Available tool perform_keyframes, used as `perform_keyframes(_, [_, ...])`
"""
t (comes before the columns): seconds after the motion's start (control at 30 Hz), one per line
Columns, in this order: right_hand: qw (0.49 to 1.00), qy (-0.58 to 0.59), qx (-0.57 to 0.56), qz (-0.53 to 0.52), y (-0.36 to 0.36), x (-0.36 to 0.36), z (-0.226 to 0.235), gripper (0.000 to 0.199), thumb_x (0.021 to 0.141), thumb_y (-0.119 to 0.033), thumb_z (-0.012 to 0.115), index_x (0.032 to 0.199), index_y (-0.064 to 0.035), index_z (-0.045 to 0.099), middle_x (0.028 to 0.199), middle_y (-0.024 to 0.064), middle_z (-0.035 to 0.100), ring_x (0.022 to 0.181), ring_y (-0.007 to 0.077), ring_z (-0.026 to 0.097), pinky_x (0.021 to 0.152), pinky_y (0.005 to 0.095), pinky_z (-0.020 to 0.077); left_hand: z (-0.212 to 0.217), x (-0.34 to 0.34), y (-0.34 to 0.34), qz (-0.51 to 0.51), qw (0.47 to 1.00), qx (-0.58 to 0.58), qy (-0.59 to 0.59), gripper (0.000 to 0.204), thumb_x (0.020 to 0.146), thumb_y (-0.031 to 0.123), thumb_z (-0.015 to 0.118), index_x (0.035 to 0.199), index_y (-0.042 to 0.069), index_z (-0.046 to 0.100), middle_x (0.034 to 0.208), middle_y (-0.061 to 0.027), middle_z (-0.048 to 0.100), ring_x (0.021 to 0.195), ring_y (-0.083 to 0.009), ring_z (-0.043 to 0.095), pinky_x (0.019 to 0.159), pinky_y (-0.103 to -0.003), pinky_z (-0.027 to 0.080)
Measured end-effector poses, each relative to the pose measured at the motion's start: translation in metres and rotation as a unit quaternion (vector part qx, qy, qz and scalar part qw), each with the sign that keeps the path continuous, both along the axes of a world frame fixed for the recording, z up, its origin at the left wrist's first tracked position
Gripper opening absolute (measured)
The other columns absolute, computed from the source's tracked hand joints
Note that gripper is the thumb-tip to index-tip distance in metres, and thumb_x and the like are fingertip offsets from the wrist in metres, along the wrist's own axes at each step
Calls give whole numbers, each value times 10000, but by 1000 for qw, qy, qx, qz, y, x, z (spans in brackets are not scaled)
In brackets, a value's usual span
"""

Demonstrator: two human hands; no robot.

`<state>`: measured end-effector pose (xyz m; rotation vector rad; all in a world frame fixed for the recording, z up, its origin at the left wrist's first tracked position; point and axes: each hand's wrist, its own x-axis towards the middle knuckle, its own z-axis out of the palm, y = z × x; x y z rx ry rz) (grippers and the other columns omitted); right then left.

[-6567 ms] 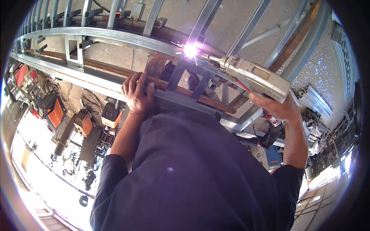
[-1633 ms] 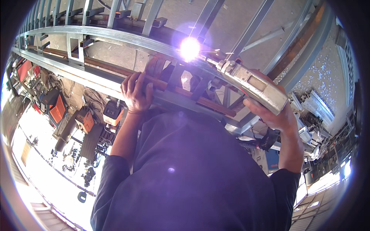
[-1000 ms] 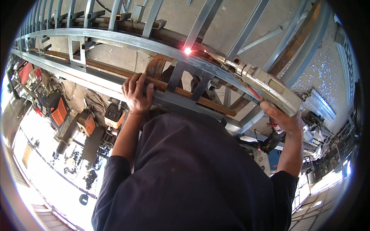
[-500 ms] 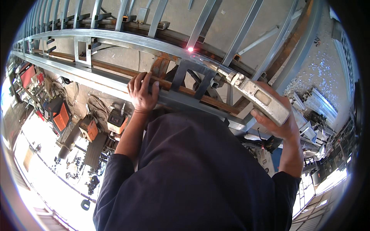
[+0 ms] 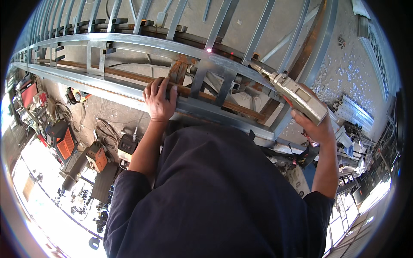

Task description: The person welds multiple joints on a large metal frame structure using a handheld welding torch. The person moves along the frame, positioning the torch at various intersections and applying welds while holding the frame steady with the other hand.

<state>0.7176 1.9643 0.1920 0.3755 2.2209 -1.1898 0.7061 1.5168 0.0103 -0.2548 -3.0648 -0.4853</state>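
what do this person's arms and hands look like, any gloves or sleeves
Both hands are bare: no gloves on the left hand or the right hand, and no watch, ring or wristband shows. The forearms are uncovered as well. The person wears a dark navy short-sleeved shirt, plain with no visible markings; its sleeves end above the elbows, loose on the left arm, closer on the right.

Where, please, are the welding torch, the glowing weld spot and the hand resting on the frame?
welding torch (image 5: 297, 94), head view, on its pale body.
glowing weld spot (image 5: 209, 50), head view, on the bright dot.
left hand (image 5: 159, 96), head view, on its back.
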Motion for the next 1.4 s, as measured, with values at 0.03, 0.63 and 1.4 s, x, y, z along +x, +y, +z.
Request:
perform_keyframes(0.03, [1000, 7, 0, 0, -1, 0, -1, 668, 878, -142, 777, 1498, -88, 536, 1013, 35, 725, 862, 68, 595, 785, 273, 523, 0, 0, 0, 1, 1000, -2, 0, 375, 925, 352, 701, 1239, 148, 690, 1262, -62, 642, 1218, -305, 564, 1060, -481, 397])
perform_keyframes(0.63, [971, 65, -7, -230, 13, 39, 60, 420, 876, -129, 802, 1257, 2, 683, 1060, 54, 737, 823, 119, 678, 714, 293, 571, -6, 1, -4, -22, 999, -10, 46, 354, 919, 353, 696, 1193, 130, 715, 1242, -61, 676, 1208, -315, 587, 1051, -483, 421])
perform_keyframes(1.4, [826, 222, 127, -502, 51, 394, 250, 381, 912, -222, 758, 1196, 5, 642, 967, 90, 690, 692, 137, 649, 602, 271, 546, -28, 5, -13, -37, 994, -7, 101, 364, 1012, 417, 585, 1188, 137, 735, 1260, -46, 704, 1207, -317, 608, 1043, -470, 438])
